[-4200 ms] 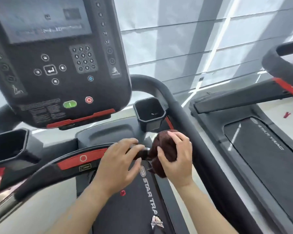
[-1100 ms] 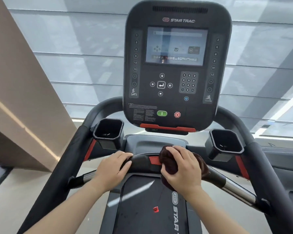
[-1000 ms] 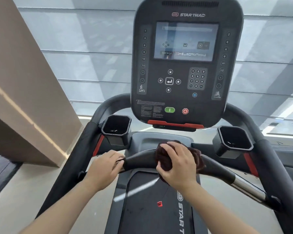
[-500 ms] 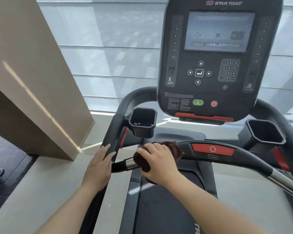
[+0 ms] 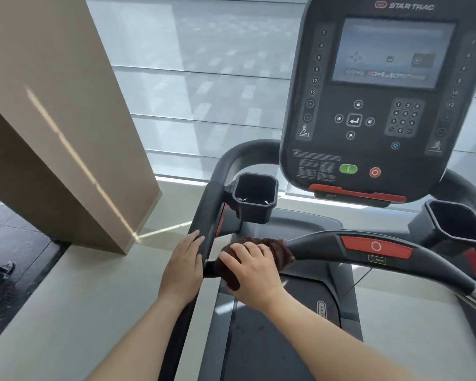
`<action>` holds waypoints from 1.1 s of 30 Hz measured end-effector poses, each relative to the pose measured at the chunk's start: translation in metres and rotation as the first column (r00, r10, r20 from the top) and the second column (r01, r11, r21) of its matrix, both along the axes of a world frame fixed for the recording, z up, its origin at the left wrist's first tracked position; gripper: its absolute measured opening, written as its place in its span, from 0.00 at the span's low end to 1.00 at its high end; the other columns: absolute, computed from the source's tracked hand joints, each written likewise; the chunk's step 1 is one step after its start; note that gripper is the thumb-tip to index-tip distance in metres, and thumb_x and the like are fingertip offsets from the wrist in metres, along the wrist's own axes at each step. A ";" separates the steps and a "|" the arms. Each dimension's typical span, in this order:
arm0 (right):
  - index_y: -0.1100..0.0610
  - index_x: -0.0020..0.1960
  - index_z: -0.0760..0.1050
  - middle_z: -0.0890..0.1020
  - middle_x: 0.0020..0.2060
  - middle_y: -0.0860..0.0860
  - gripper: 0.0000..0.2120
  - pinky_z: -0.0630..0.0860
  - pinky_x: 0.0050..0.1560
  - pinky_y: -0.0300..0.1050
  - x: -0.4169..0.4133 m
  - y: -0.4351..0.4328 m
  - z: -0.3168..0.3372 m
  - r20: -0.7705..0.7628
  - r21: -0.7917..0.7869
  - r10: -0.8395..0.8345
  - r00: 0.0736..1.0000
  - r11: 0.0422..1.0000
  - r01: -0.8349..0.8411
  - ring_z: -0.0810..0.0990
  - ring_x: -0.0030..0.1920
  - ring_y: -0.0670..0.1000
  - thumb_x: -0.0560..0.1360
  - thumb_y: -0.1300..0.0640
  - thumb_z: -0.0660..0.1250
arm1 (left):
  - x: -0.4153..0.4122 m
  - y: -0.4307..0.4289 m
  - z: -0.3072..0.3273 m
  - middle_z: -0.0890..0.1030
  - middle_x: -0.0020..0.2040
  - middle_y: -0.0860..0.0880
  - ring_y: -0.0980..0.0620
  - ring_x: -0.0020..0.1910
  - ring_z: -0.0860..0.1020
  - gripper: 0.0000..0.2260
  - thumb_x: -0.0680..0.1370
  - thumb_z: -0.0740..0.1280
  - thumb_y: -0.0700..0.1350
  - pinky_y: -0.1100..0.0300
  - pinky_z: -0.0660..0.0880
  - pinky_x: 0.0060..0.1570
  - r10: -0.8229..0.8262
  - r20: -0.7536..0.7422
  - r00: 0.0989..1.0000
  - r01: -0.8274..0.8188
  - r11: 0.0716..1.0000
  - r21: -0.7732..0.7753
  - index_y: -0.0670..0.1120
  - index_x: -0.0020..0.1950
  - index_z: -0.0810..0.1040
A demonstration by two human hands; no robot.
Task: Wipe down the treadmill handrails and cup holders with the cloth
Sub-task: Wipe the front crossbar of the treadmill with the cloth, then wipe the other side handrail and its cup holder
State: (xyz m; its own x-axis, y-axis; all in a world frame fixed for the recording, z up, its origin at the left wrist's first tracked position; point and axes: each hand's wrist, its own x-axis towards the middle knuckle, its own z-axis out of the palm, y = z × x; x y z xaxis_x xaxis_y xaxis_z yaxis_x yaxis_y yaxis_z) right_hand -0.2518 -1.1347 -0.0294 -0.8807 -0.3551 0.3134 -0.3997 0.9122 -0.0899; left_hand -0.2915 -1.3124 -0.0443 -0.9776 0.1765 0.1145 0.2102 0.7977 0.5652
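Observation:
A dark brown cloth [image 5: 275,248] is wrapped over the left end of the black front handrail [image 5: 319,244], and my right hand [image 5: 252,270] is shut on it there. My left hand [image 5: 183,266] lies flat with fingers extended against the left side handrail [image 5: 209,213], just left of the cloth. The left cup holder [image 5: 254,199] sits above both hands. The right cup holder [image 5: 459,224] is at the far right. Part of the cloth is hidden under my right hand.
The black console [image 5: 368,100] with screen and buttons hangs above the front rail. A red stop panel [image 5: 375,246] sits on the rail's middle. A beige pillar [image 5: 55,119] stands to the left. The belt [image 5: 264,339] runs below my arms.
My right hand has slid the cloth leftward along the front handrail, from its right end to its left end. My left hand moved from gripping the front rail onto the left side rail.

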 end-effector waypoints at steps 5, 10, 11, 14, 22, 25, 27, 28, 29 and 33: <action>0.48 0.58 0.74 0.80 0.51 0.50 0.28 0.76 0.47 0.51 0.000 -0.007 0.002 0.049 0.042 0.029 0.998 0.999 -0.031 0.79 0.48 0.55 0.60 0.44 0.75 | -0.002 0.001 -0.001 0.66 0.73 0.50 0.51 0.71 0.62 0.19 0.78 0.56 0.38 0.55 0.60 0.70 0.010 -0.001 1.000 -0.010 1.000 -0.007 0.45 0.70 0.68; 0.49 0.57 0.77 0.81 0.52 0.50 0.23 0.75 0.50 0.51 0.011 0.031 0.013 -0.064 -0.022 -0.026 0.998 0.999 0.025 0.80 0.50 0.56 0.62 0.49 0.73 | -0.002 0.001 -0.002 0.65 0.73 0.50 0.51 0.71 0.62 0.20 0.78 0.57 0.38 0.57 0.59 0.69 0.011 -0.001 1.000 -0.011 1.000 0.019 0.45 0.70 0.68; 0.50 0.57 0.77 0.81 0.53 0.51 0.23 0.75 0.51 0.52 0.015 0.042 0.014 -0.097 -0.032 -0.044 0.994 0.999 0.042 0.80 0.51 0.57 0.63 0.49 0.72 | -0.002 0.001 -0.002 0.65 0.73 0.51 0.52 0.71 0.61 0.20 0.78 0.57 0.38 0.58 0.59 0.69 0.011 0.000 1.000 -0.011 1.000 0.019 0.46 0.70 0.68; 0.50 0.58 0.76 0.80 0.54 0.52 0.24 0.73 0.54 0.53 0.022 0.075 0.017 -0.180 -0.089 -0.127 0.975 0.990 0.113 0.79 0.54 0.57 0.63 0.50 0.73 | -0.002 0.001 -0.003 0.64 0.73 0.51 0.52 0.72 0.60 0.20 0.78 0.56 0.38 0.57 0.59 0.69 0.006 0.003 1.000 -0.006 1.000 0.012 0.46 0.70 0.67; 0.51 0.57 0.77 0.80 0.53 0.51 0.20 0.73 0.54 0.55 0.018 0.069 0.016 -0.167 -0.264 -0.327 0.930 0.924 0.278 0.78 0.54 0.56 0.66 0.49 0.73 | -0.002 0.003 -0.003 0.58 0.76 0.50 0.50 0.74 0.56 0.21 0.78 0.56 0.41 0.50 0.64 0.68 -0.008 0.039 0.999 0.013 0.991 -0.132 0.48 0.72 0.62; 0.52 0.56 0.79 0.81 0.52 0.51 0.21 0.75 0.52 0.54 0.010 0.064 0.020 -0.158 -0.233 -0.231 0.960 0.954 0.191 0.80 0.51 0.56 0.63 0.51 0.75 | -0.012 0.012 0.002 0.53 0.77 0.50 0.49 0.75 0.52 0.23 0.79 0.56 0.44 0.50 0.62 0.68 -0.015 0.081 0.997 0.031 0.978 -0.208 0.49 0.74 0.57; 0.52 0.57 0.79 0.81 0.52 0.50 0.22 0.76 0.51 0.53 0.004 0.067 0.025 -0.139 -0.323 -0.204 0.969 0.934 0.151 0.80 0.51 0.55 0.63 0.53 0.75 | -0.028 0.021 0.008 0.51 0.77 0.51 0.50 0.75 0.51 0.24 0.79 0.55 0.44 0.51 0.60 0.69 -0.036 0.093 0.995 0.056 0.973 -0.223 0.50 0.75 0.55; 0.53 0.57 0.78 0.81 0.53 0.49 0.22 0.76 0.51 0.52 0.000 0.069 0.030 -0.124 -0.396 -0.205 0.971 0.907 0.141 0.80 0.51 0.54 0.64 0.54 0.75 | -0.038 0.025 0.011 0.51 0.77 0.52 0.51 0.75 0.51 0.24 0.80 0.55 0.45 0.51 0.60 0.69 -0.046 0.098 0.994 0.067 0.972 -0.225 0.50 0.75 0.55; 0.53 0.58 0.77 0.81 0.53 0.48 0.22 0.75 0.52 0.51 -0.006 0.071 0.035 -0.107 -0.466 -0.209 0.972 0.874 0.137 0.79 0.52 0.52 0.65 0.54 0.74 | -0.048 0.028 0.014 0.51 0.77 0.52 0.51 0.75 0.51 0.24 0.80 0.55 0.45 0.51 0.59 0.69 -0.051 0.109 0.993 0.074 0.973 -0.220 0.50 0.75 0.54; 0.51 0.60 0.75 0.79 0.54 0.46 0.21 0.74 0.57 0.51 -0.048 0.079 0.059 -0.034 -0.606 -0.170 0.985 0.787 0.115 0.76 0.55 0.48 0.67 0.54 0.73 | -0.086 0.035 0.021 0.51 0.77 0.50 0.49 0.75 0.50 0.24 0.80 0.55 0.47 0.50 0.56 0.72 -0.041 0.184 0.982 0.072 0.984 -0.164 0.48 0.75 0.54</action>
State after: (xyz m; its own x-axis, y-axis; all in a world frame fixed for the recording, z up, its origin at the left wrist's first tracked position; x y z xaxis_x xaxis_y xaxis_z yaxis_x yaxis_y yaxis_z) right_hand -0.2999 -1.0558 0.0293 -0.8674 0.0561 0.4944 -0.3004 0.7331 -0.6102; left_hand -0.3779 -1.2775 -0.0233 -0.9673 0.2341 -0.0979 0.1655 0.8745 0.4558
